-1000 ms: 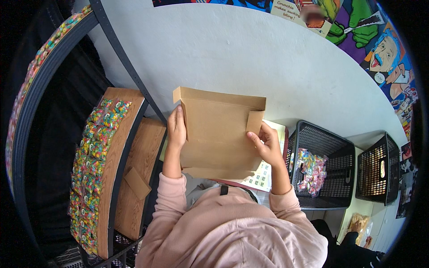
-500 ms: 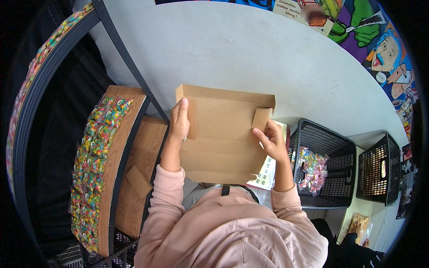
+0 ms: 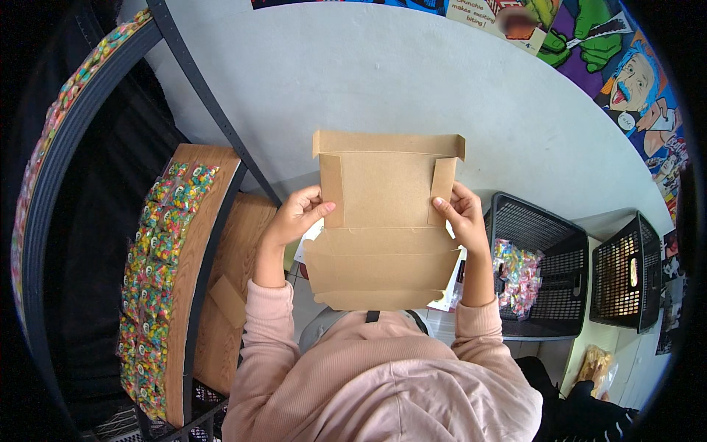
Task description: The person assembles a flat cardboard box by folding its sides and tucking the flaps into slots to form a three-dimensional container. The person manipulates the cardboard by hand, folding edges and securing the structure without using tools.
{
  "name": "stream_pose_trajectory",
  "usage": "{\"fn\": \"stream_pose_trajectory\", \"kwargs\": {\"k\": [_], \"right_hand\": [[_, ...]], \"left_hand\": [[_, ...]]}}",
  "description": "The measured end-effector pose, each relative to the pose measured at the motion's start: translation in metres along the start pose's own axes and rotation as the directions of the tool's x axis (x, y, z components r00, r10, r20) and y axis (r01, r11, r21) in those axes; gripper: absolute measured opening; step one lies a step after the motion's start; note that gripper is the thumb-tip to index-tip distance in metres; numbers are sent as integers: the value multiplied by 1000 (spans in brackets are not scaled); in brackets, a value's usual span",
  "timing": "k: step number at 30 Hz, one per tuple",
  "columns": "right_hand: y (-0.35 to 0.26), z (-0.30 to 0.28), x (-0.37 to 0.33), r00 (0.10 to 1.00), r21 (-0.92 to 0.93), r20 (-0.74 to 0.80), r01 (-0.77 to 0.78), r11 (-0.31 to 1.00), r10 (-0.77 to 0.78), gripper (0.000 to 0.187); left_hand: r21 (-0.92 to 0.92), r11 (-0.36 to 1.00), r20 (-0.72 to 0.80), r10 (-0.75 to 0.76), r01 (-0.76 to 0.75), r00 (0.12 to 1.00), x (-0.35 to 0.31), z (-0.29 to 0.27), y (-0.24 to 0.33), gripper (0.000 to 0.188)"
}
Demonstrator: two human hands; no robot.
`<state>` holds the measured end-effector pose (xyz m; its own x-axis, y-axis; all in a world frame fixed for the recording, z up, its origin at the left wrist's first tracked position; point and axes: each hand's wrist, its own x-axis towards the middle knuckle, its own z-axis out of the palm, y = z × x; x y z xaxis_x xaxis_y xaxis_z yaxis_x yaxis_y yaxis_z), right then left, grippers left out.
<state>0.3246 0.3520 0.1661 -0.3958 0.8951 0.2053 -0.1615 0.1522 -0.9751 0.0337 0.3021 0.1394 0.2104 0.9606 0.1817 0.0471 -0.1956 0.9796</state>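
A brown cardboard box (image 3: 387,184), partly folded, is held up in front of my body. Its narrow side flaps are turned inward, and the far edge panel stands out with small tabs at both corners. The wide near panel hangs toward my waist. My left hand (image 3: 305,214) grips the left side flap, thumb on top and fingers behind the board. On the opposite side, my right hand (image 3: 464,210) pinches the right side flap in the same way. The fingertips beneath the cardboard are hidden.
At left, a rack's wooden shelf (image 3: 202,214) carries several bags of colourful sweets (image 3: 158,272); a lower shelf (image 3: 232,250) bears a cardboard piece (image 3: 230,300). To the right are a black crate (image 3: 556,309) with wrapped sweets (image 3: 515,276) and another black basket (image 3: 626,272). White wall (image 3: 383,74) ahead.
My left hand has moved down and now pinches the left flap, which is folded further in. The box has turned level, its far panel spread outward. The right hand shifted slightly right.
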Motion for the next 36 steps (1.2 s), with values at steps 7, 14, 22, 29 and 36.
{"fn": "stream_pose_trajectory", "kwargs": {"k": [7,14,22,29,36], "right_hand": [[1,0,13,1000,11,-21,-8,1000,8,35],[1,-6,19,997,13,-71,7,1000,-6,37],[1,-3,19,998,-65,-47,-33,997,30,36],[4,-14,17,974,-125,35,-218,968,223,37],[13,-14,8,968,-114,93,-222,968,233,31]], "left_hand": [[-116,993,-100,-36,25,994,8,7,22,9],[-66,995,-8,-75,74,997,-2,-7,9,14],[-138,987,21,-83,85,996,1,-4,12,19],[62,996,-92,70,-64,993,-2,-9,-5,22],[-192,980,-81,-69,52,994,-2,-5,-10,25]]}}
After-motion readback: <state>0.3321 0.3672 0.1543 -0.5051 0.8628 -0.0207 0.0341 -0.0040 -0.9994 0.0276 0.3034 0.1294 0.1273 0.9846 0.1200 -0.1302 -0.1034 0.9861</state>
